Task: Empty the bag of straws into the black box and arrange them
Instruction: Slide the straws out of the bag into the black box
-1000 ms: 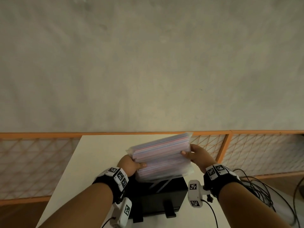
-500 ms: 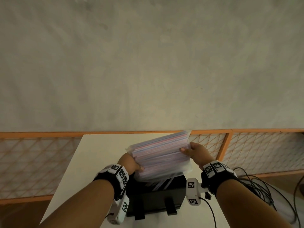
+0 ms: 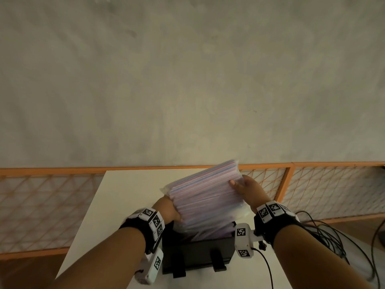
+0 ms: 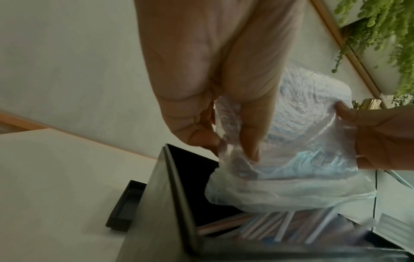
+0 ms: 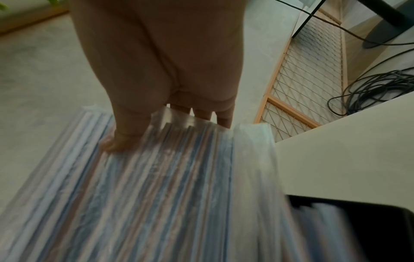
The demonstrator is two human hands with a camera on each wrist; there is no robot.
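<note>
The bag of straws now tilts steeper above the black box, straws spilling inside; left hand pinches its lower end, right hand grips its raised end.

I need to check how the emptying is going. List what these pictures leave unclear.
- Head view: the bag covers the inside of the black box.
- Left wrist view: the straws in the box are blurred; no count possible.
- Right wrist view: the bag hides the right hand fingertips.
- How many straws remain bagged: cannot tell.
</note>
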